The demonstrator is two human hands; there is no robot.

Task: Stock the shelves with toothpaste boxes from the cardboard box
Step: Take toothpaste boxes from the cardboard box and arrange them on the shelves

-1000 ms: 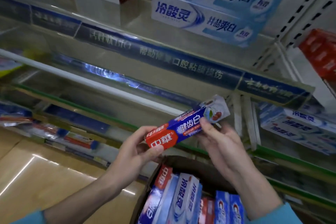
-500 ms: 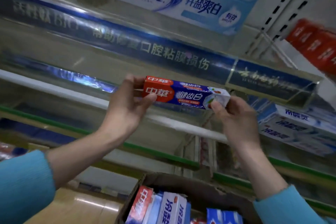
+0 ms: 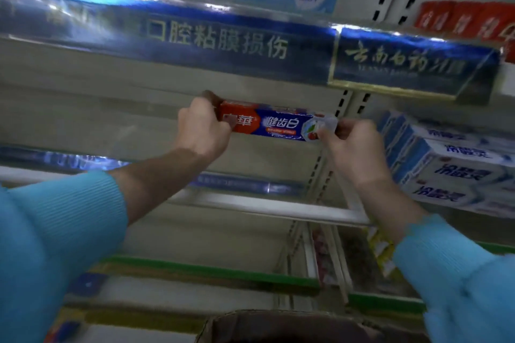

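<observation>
Two hands on one toothpaste box (image 3: 274,123) | left hand (image 3: 201,126) grips red end, right hand (image 3: 351,142) pinches white end | held level before empty shelf (image 3: 264,210) | advice: keep level, label outward, slide fully in.

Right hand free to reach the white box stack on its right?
Probably not yet: the right hand pinches the toothpaste box end, with the left hand on the other. The stack is close beside it, nothing between.

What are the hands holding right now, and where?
One red-and-blue toothpaste box: left hand grips its red end, right hand pinches its white end.
</observation>
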